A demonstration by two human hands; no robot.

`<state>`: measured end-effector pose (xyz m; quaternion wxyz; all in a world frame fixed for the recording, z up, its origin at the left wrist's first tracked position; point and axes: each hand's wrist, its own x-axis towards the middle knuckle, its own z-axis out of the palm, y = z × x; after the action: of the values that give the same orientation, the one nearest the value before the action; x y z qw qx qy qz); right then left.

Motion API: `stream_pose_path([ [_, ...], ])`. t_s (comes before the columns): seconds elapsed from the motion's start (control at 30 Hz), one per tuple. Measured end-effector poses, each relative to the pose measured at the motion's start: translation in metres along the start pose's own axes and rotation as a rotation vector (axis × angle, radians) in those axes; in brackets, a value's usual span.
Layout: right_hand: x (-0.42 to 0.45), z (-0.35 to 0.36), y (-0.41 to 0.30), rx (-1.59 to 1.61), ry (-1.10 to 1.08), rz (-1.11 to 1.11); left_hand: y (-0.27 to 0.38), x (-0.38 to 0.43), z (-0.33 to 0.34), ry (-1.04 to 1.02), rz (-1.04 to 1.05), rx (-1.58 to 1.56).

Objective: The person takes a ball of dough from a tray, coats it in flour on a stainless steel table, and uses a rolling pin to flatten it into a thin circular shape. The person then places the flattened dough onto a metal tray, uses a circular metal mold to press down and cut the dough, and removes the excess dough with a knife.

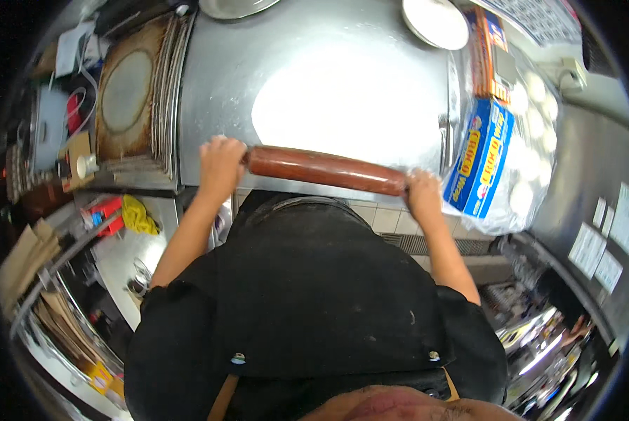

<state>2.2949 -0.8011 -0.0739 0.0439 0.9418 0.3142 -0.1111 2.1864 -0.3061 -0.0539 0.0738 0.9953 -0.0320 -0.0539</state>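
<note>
A large brown wooden rolling pin point(327, 171) lies across the front of a steel worktable point(219, 63), its right end a little nearer to me. My left hand point(222, 160) grips the handle at one end. The opposite handle is in the grasp of my right hand point(424, 192). Just beyond the pin spreads a wide white patch point(346, 105), so bright that I cannot tell dough from glare. Traces of white flour mark the steel around it and dust my fingers.
Stained baking trays point(127, 89) are stacked at the left. A bowl of white powder point(435, 23) stands at the back right. On the right, a blue cling-wrap box point(480, 158) lies beside dough balls point(535, 126) under plastic. Another person's hand point(578, 331) shows at lower right.
</note>
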Motion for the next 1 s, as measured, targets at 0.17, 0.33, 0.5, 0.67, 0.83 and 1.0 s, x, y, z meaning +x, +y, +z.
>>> stream_pose_path([
  [0.17,-0.065,0.019,-0.144,0.465,-0.283,0.237,-0.072,0.092,0.017,0.079,0.37,0.183],
  [0.33,-0.088,0.06,-0.245,0.487,-0.316,0.61,-0.058,0.169,0.034,0.093,0.6,0.229],
  [0.5,-0.087,0.059,-0.264,0.177,-0.136,0.941,0.005,0.252,0.05,0.043,0.823,0.237],
  [0.67,-0.082,0.058,-0.18,0.062,-0.175,1.148,0.104,0.329,0.061,0.097,0.972,0.247],
  [0.83,-0.071,0.038,-0.113,0.006,0.091,1.121,0.125,0.364,0.032,0.08,0.925,0.291],
  [1.0,-0.029,0.017,-0.131,0.059,0.275,0.888,-0.007,0.312,0.021,0.213,0.807,0.239],
])
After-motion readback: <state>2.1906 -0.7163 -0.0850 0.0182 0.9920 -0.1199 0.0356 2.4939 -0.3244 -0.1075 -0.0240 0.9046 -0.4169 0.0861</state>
